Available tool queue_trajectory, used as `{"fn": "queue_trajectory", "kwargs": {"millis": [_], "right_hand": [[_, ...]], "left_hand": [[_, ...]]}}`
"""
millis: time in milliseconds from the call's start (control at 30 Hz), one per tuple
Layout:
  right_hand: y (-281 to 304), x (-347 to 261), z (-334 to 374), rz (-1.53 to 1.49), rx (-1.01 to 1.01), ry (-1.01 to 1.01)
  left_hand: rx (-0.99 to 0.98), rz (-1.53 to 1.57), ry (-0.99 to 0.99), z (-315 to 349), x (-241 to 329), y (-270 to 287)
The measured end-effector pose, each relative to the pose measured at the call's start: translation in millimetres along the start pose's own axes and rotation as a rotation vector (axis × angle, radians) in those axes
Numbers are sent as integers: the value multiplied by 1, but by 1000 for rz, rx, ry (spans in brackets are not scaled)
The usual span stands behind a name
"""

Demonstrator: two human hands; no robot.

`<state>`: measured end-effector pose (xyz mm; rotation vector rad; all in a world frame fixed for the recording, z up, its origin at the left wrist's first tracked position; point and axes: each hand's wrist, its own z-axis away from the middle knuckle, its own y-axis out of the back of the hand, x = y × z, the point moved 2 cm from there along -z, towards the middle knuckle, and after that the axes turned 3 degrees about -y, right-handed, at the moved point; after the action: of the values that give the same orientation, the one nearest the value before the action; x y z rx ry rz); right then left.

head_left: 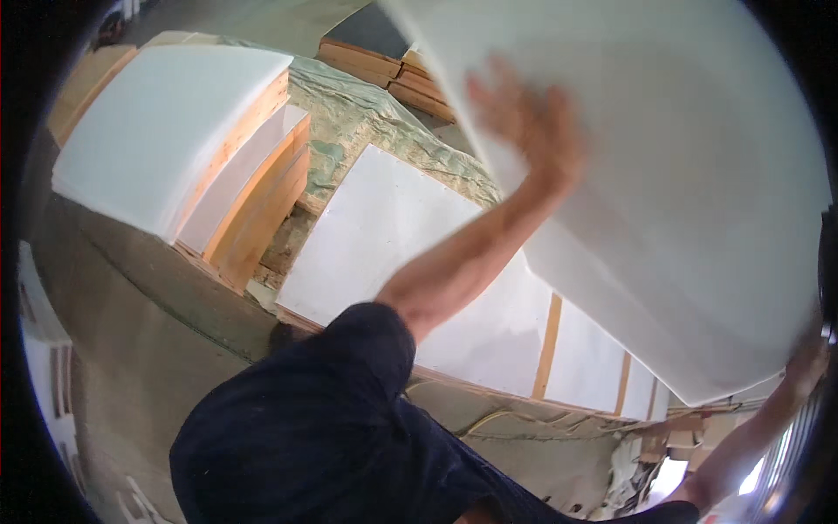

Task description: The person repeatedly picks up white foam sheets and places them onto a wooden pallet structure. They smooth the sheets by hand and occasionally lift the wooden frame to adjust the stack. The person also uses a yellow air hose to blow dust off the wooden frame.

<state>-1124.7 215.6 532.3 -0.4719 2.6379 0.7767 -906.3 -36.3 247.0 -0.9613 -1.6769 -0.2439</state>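
One large white sheet point(690, 192) fills the upper right of the frame, tilted, its lower corner pointing down toward the lower right. Two bare hands are at it. The left hand point(532, 122) (badly blurred) is in front of the sheet's left part in the upper middle, its fingers spread and clasping nothing; whether the palm touches the sheet I cannot tell. The right hand point(810, 360) is at the sheet's edge at the far right, where the grip of its fingers is too hidden to tell.

Below the sheet, across the centre, one long row of white panels point(375, 236) is crossed by three narrow brown strips point(547, 345) toward the right. Tiny specks run along the edges of the nearest panel (too small to make out what they are). One white-topped stack point(175, 131) with wooden sides stands at upper left, and one crumpled green cover point(340, 92) lies between it and the row. Brown boards point(362, 63) are piled at top centre. Two dark sleeves point(288, 419) show along the bottom of the frame.
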Motion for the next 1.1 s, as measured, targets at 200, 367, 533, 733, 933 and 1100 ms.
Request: {"fn": "queue_trajectory", "kwargs": {"millis": [200,367,533,733,933,1100], "right_hand": [[-157,-84,53,427,-659,464],[-191,-77,72,363,-797,450],[-235,-72,91,486,-628,684],[-324,9,181,791,-741,745],[-313,43,328,301,-778,672],[-308,72,438,438,-822,325]], "left_hand": [[179,293,670,98,-114,21],[227,397,643,94,-136,2],[133,453,672,67,-186,-45],[-454,558,1087,55,-263,20],[-1092,698,1273,170,-215,202],[-1335,243,1568,226,-164,413]]}}
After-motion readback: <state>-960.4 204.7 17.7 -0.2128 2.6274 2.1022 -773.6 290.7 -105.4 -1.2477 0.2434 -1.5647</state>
